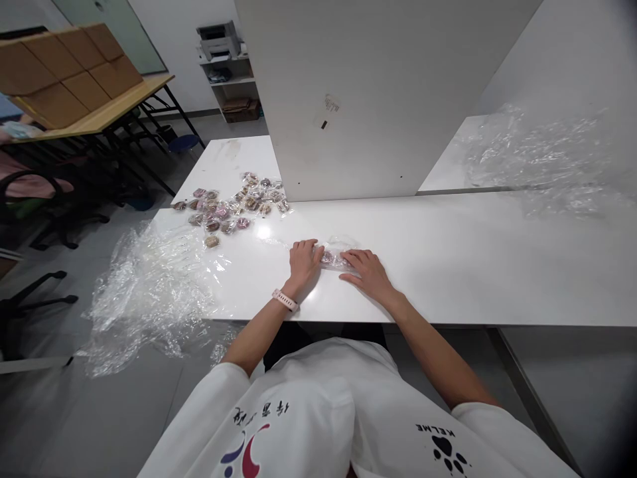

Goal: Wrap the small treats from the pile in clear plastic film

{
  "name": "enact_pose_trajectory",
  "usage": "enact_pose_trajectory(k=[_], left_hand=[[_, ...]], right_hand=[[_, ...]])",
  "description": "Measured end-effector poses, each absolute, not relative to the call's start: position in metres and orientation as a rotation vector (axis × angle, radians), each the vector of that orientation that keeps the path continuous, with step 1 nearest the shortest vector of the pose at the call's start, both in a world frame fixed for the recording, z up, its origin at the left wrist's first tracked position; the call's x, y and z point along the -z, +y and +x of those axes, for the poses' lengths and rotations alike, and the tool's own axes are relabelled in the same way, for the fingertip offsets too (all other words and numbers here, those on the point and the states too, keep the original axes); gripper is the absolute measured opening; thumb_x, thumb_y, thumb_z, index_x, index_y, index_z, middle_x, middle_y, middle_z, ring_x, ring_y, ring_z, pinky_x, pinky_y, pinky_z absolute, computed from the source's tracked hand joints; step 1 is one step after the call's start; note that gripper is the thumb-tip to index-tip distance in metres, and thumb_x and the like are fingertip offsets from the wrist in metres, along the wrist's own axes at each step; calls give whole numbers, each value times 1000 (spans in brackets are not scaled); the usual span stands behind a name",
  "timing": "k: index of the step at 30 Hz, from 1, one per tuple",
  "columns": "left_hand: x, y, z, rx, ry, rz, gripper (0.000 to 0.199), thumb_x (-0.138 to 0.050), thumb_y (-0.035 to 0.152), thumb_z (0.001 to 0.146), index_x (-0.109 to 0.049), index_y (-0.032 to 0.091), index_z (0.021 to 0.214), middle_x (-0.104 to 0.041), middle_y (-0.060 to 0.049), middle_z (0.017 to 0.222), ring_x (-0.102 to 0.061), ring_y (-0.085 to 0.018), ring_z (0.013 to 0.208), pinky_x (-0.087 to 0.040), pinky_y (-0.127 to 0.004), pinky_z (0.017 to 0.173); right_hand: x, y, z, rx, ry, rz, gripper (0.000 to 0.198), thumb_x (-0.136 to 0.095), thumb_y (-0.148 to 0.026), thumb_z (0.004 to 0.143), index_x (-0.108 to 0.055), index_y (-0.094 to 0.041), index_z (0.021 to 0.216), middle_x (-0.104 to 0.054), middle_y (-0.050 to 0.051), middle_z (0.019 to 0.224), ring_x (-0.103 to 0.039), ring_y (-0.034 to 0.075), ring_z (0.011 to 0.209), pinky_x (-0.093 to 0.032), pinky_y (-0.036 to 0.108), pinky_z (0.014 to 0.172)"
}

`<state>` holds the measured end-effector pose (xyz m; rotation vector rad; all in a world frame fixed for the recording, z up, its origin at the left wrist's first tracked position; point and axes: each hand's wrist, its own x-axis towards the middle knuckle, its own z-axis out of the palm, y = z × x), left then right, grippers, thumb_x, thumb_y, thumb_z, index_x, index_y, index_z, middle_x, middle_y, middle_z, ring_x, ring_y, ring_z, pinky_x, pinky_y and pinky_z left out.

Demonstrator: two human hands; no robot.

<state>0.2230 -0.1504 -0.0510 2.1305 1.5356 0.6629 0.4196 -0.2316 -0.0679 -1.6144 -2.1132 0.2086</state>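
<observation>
A clear plastic bag [332, 257] lies flat on the white table in front of me, with small brownish-pink wrapped pieces inside. At its left end is my left hand [303, 264], fingers bent and thumb against the plastic. My right hand [368, 273] holds the right part of the bag, its fingertips over the pieces and its thumb reaching along the near edge. Further left on the table lies a spread of small individually wrapped pieces [213, 226] in brown, cream and pink. What they are is too small to tell.
A heap of clear plastic bags [154, 292] hangs over the table's left end. More crumpled clear plastic [542, 156] lies at the right. A tall white panel [358, 106] rises behind my hands. Cardboard boxes [74, 73] stand on a wooden table, near a seated person [30, 176].
</observation>
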Motion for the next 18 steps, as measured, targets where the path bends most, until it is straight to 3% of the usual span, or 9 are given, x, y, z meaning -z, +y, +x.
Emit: enact_pose_trajectory(k=[4,6,9,11,14,16,18], left_hand=[[50,-175,213,-905,1362,1572,55,-47,53,97,-40,23,143,-57,-14,136,-52,-25,128,-46,-40,99],[46,-184,215,-985,1269,1265,56,-48,56,96,-38,27,143,-55,-12,139,-55,-22,128,-48,-35,98],[41,-193,228,-1025,1095,937,52,-51,57,94,-47,25,135,-59,-11,133,-60,-20,120,-51,-34,96],[37,-200,240,-1015,1016,839,53,-61,54,89,-50,24,131,-62,-10,127,-64,-19,112,-52,-34,94],[31,-212,256,-1015,944,785,55,-79,42,76,-57,21,121,-67,-6,111,-66,-16,96,-53,-31,88],[26,-218,264,-1023,863,748,48,-81,42,73,-60,18,110,-68,-4,100,-66,-15,88,-52,-30,84],[19,-222,271,-1008,776,723,45,-78,48,75,-62,17,104,-69,-5,96,-66,-16,86,-52,-31,84]], right_hand=[[72,-231,413,-263,-1915,-1696,37,-46,-41,99,-65,-19,122,-67,11,119,-56,28,106,-41,42,93],[70,-227,407,-405,-1723,-1721,38,-41,-46,99,-66,-20,113,-70,10,107,-59,26,95,-44,40,87],[62,-230,392,-723,-1461,-1663,45,-37,-56,98,-64,-20,97,-68,4,87,-59,20,77,-46,32,70],[57,-241,382,-832,-1410,-1598,46,-36,-58,98,-62,-19,93,-66,3,83,-58,18,73,-46,30,66],[49,-263,374,-765,-1537,-1512,38,-42,-51,98,-64,-20,100,-67,5,92,-61,20,84,-50,35,77],[45,-278,377,-637,-1536,-1486,35,-49,-50,95,-64,-22,111,-65,9,110,-60,24,105,-50,41,92],[41,-292,384,-539,-1361,-1481,51,-60,-51,89,-55,-26,133,-55,12,134,-50,28,127,-46,48,104]])
